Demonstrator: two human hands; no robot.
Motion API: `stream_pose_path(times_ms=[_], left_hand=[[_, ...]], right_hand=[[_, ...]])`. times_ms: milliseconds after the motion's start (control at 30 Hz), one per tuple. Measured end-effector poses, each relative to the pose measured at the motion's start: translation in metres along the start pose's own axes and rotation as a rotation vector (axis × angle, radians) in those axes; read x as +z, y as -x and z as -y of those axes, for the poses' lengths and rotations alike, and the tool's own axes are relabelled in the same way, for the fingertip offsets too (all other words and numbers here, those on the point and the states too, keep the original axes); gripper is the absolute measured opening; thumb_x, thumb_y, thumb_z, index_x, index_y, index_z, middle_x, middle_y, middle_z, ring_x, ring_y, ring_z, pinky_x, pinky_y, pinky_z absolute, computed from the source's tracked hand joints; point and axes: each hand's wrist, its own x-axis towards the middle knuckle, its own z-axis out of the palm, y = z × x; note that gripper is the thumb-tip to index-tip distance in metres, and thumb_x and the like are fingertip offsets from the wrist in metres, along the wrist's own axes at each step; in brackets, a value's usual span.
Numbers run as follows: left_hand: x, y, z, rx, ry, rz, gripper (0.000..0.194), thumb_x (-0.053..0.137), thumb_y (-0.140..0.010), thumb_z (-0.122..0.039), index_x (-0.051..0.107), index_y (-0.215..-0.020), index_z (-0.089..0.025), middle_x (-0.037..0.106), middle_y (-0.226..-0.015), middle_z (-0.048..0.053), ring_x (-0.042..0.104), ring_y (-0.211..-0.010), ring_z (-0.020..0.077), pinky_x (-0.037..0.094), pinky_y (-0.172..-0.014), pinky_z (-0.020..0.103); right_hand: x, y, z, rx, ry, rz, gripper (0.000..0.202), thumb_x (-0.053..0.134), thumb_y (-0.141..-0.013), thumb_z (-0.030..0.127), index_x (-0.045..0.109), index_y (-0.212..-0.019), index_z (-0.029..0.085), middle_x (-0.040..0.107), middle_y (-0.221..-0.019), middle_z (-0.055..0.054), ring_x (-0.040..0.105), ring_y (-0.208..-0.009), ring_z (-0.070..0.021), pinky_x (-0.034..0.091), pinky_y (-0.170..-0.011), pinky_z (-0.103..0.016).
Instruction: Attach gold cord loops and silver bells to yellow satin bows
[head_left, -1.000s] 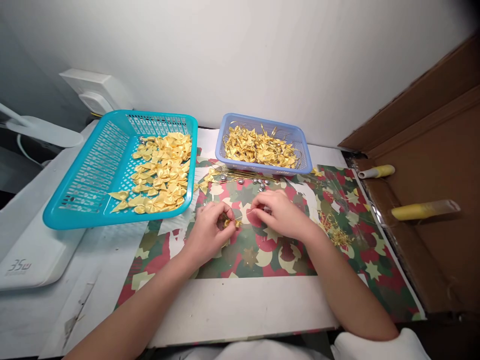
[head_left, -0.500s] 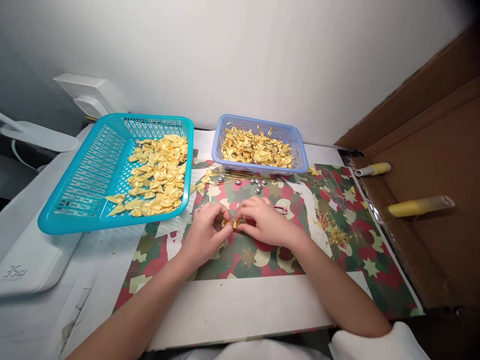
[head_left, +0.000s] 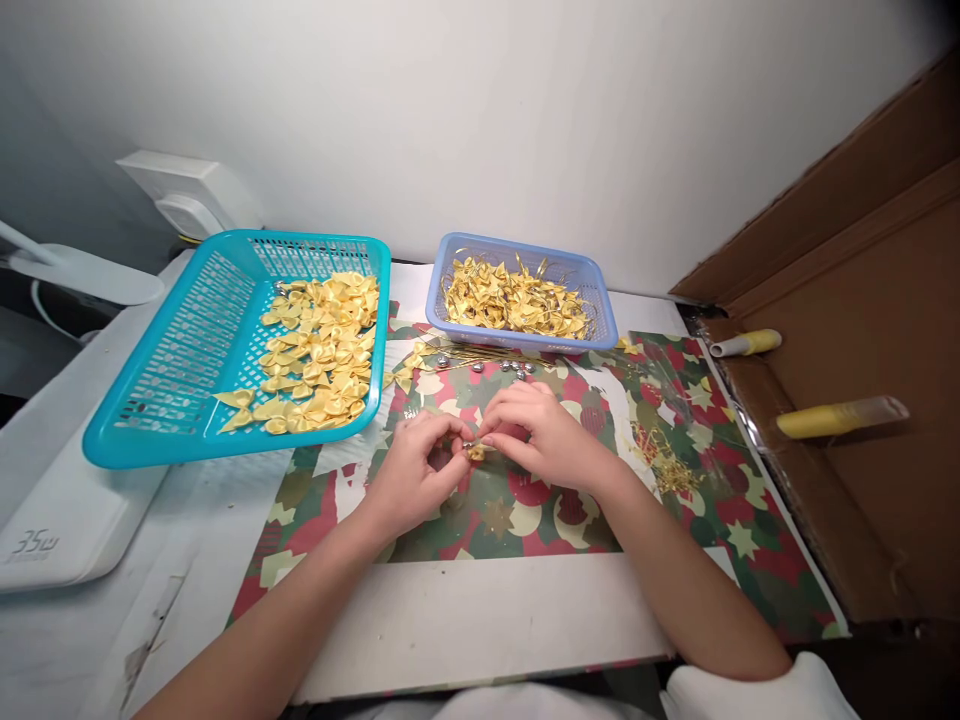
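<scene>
Between the fingertips of both hands is a small yellow ribbon bow (head_left: 476, 453), with a tiny silvery piece beside it that is partly hidden. My left hand (head_left: 421, 468) pinches it from the left, thumb and index finger together. My right hand (head_left: 536, 432) closes on its right side with thumb and fingers. Beyond the hands, several silver bells (head_left: 519, 368) lie near a bunch of thin gold ties (head_left: 480, 352). Loose yellow bows (head_left: 405, 376) lie left of the bells. All of this is above a camouflage-patterned sheet (head_left: 495, 520).
A teal basket (head_left: 165, 455) with yellow bows stands at left, over a white device (head_left: 75, 530). A blue basket (head_left: 525, 341) holds bows with gold ties. Gold scraps (head_left: 671, 468) lie at right, near two yellow tubes (head_left: 840, 416) on the cardboard (head_left: 862, 510).
The bow has shifted slightly right and turned, and a silvery piece now shows beside it. My right hand has moved a little right, hiding the pink item seen beyond it before.
</scene>
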Motion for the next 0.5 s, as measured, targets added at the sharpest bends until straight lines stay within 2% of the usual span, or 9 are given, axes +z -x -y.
stream_pose_path(times_ms=[100,167,300,367,500], left_hand=[[-0.001,-0.001,-0.002,0.017,0.095,0.092,0.02,0.048,-0.088,-0.027,0.059,-0.071,-0.021,0.058,-0.065,-0.001,0.05,-0.069,0.0162,0.036,-0.064,0.028],[-0.001,-0.001,-0.002,0.015,0.13,0.098,0.026,0.05,-0.087,-0.031,0.054,-0.064,-0.02,0.054,-0.062,-0.001,0.047,-0.066,0.0156,0.035,-0.06,0.027],[0.003,0.0,-0.002,0.058,0.18,0.06,0.027,0.057,-0.082,-0.028,0.046,-0.058,-0.02,0.047,-0.059,-0.002,0.044,-0.063,0.0145,0.034,-0.058,0.026],[0.005,0.001,-0.002,0.076,0.226,0.034,0.025,0.059,-0.08,-0.026,0.048,-0.058,-0.019,0.048,-0.061,-0.002,0.045,-0.064,0.0144,0.035,-0.058,0.026],[0.005,0.002,0.001,0.033,0.372,-0.111,0.02,0.064,-0.08,-0.028,0.057,-0.063,-0.019,0.047,-0.069,-0.001,0.047,-0.061,0.0125,0.037,-0.053,0.025]], right_hand=[[0.008,-0.001,0.001,-0.043,-0.021,-0.083,0.008,0.059,-0.088,0.019,0.064,-0.082,0.021,0.069,-0.085,0.0,0.057,-0.086,-0.0173,0.031,-0.088,-0.036],[0.014,-0.001,0.003,-0.06,-0.026,-0.147,0.009,0.059,-0.087,0.017,0.064,-0.08,0.021,0.068,-0.083,0.0,0.056,-0.08,-0.0159,0.032,-0.085,-0.035],[0.027,-0.003,0.006,-0.038,-0.012,-0.31,0.013,0.058,-0.086,0.017,0.062,-0.074,0.02,0.067,-0.078,0.001,0.055,-0.075,-0.0146,0.032,-0.079,-0.033],[0.033,-0.003,0.006,-0.012,0.012,-0.407,0.014,0.057,-0.084,0.016,0.059,-0.071,0.02,0.066,-0.074,0.001,0.056,-0.072,-0.0143,0.032,-0.077,-0.033],[0.04,-0.003,0.005,-0.011,0.05,-0.531,0.012,0.057,-0.079,0.015,0.057,-0.068,0.019,0.065,-0.069,0.001,0.056,-0.067,-0.0136,0.033,-0.075,-0.033]])
